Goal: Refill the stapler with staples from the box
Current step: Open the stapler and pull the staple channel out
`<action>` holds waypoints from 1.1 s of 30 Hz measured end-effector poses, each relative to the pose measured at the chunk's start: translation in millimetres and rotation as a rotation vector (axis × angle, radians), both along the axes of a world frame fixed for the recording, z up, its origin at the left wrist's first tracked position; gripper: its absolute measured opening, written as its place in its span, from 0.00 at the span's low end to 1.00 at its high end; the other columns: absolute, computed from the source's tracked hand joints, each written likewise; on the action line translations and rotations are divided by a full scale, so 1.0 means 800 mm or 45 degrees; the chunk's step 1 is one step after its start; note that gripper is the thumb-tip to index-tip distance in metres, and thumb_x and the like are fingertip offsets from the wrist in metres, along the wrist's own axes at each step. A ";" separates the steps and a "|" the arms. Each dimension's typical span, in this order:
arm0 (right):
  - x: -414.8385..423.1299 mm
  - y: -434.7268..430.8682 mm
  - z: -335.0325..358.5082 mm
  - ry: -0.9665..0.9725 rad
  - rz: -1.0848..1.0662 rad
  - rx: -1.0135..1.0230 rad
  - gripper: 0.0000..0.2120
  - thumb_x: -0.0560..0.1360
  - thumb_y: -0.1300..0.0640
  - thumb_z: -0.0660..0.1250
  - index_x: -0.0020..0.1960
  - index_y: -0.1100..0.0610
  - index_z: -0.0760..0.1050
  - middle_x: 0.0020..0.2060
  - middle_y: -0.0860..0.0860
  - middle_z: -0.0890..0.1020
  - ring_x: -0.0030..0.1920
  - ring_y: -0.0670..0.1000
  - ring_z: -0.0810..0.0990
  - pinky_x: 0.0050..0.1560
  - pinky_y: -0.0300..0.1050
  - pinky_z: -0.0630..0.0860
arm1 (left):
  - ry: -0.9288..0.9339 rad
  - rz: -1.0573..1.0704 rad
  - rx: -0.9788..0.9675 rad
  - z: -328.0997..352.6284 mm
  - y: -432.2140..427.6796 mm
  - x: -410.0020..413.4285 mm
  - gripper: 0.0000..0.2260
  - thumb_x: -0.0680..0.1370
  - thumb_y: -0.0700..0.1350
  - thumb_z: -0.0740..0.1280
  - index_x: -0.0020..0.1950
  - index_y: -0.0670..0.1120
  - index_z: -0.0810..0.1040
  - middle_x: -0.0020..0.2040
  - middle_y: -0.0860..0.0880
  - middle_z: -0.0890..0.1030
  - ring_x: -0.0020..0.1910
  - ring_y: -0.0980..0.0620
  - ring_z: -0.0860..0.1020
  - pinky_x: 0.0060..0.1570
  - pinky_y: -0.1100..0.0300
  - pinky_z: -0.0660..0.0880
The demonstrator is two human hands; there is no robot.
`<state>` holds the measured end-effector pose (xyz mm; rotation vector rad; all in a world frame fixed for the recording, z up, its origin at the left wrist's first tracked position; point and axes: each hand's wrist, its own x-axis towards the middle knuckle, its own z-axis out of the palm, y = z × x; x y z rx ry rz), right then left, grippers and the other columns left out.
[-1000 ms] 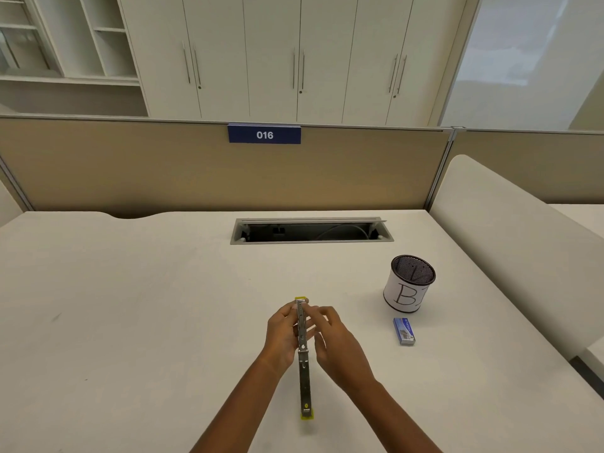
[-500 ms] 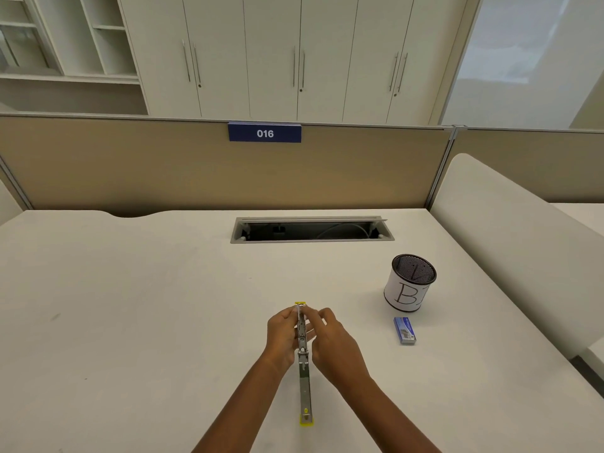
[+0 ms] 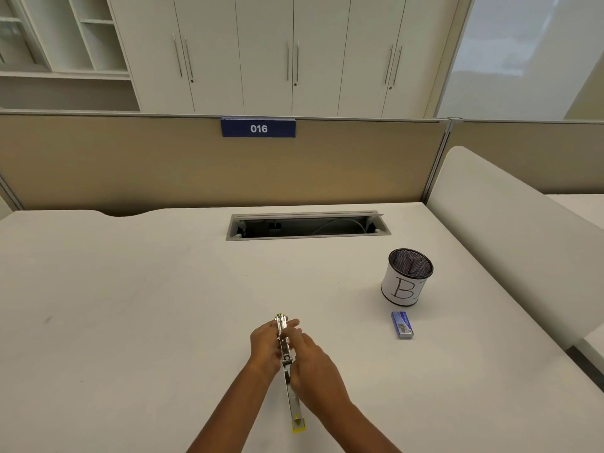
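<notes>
Stapler point(image 3: 287, 354), opened out long, is gripped over the white desk point(image 3: 130, 305) by left hand point(image 3: 264, 344) and right hand point(image 3: 313, 364), fingers curled round it. Box point(image 3: 402, 325) and cup point(image 3: 407, 277) are set right of the stapler; hatch point(image 3: 307, 225), partition point(image 3: 163, 165) and cabinets point(image 3: 294, 53) are seen beyond it.

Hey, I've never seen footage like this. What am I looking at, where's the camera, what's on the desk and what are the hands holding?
There is no machine: a person wears one camera on the head, looking down at their bare hands. The left hand and right hand both grip a silver metal stapler with yellow ends, opened out straight. On the white desk, to the right, sit a blue staple box and a black mesh cup wrapped in white paper marked B. Behind is a grey cable slot.
</notes>
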<state>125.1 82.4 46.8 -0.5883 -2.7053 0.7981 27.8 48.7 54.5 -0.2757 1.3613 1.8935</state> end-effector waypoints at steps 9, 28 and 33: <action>-0.005 0.015 0.014 0.215 -0.051 -0.348 0.12 0.75 0.63 0.61 0.58 0.55 0.69 0.50 0.49 0.76 0.49 0.48 0.78 0.49 0.43 0.79 | 0.142 -0.051 -0.044 0.004 0.003 0.009 0.12 0.77 0.34 0.61 0.35 0.39 0.76 0.23 0.47 0.78 0.18 0.54 0.77 0.20 0.66 0.74; 0.009 -0.029 -0.015 0.040 0.146 -0.033 0.22 0.78 0.61 0.54 0.71 0.52 0.58 0.68 0.50 0.67 0.62 0.51 0.69 0.61 0.45 0.72 | -0.089 0.073 0.019 -0.023 -0.017 -0.030 0.11 0.80 0.34 0.55 0.41 0.36 0.73 0.53 0.35 0.76 0.58 0.34 0.73 0.56 0.47 0.70; 0.019 -0.019 -0.024 0.031 0.154 -0.145 0.25 0.76 0.63 0.55 0.72 0.51 0.57 0.67 0.48 0.67 0.64 0.49 0.69 0.60 0.44 0.72 | -0.111 0.079 0.002 -0.026 -0.019 -0.034 0.12 0.80 0.34 0.55 0.40 0.36 0.73 0.47 0.37 0.76 0.55 0.36 0.74 0.58 0.47 0.69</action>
